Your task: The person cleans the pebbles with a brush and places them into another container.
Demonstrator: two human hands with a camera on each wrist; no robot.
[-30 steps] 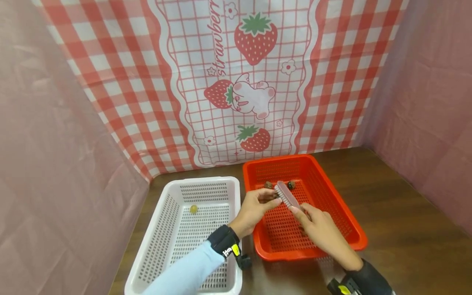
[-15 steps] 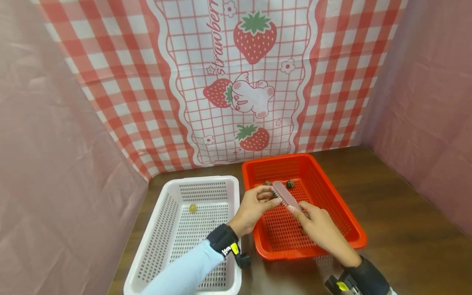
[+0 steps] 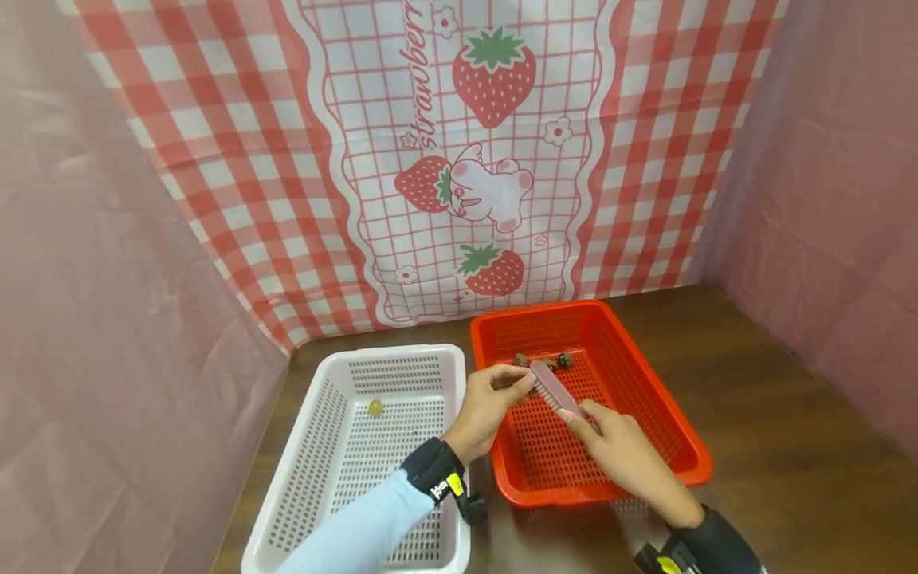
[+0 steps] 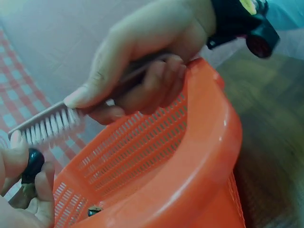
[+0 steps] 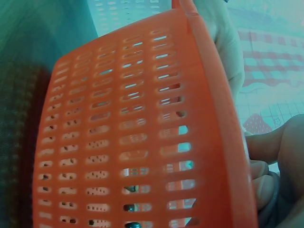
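Over the red basket (image 3: 688,434), my left hand (image 3: 484,406) pinches a small dark glossy ball (image 4: 33,164) with a brownish patch on its lower side. In the head view the fingers mostly cover that ball. A pink brush (image 3: 555,387) with white bristles is gripped by its handle in my right hand (image 3: 627,450), thumb laid along it. Its bristle end reaches the left fingertips, just above the ball in the left wrist view. Several dark balls with brown patches (image 3: 565,360) lie at the back of the red basket. The right wrist view is largely filled by the basket's wall.
To the left stands a white basket (image 3: 358,351) holding one yellowish ball (image 3: 375,408). Both baskets rest on a dark wooden table (image 3: 782,422). A checked strawberry cloth (image 3: 495,191) hangs behind, and pink cloth walls (image 3: 825,199) enclose both sides.
The brush head has shifted slightly down along the left fingertips. My left thumb and fingers have drawn closer together around the ball. The balls in the baskets stay put.
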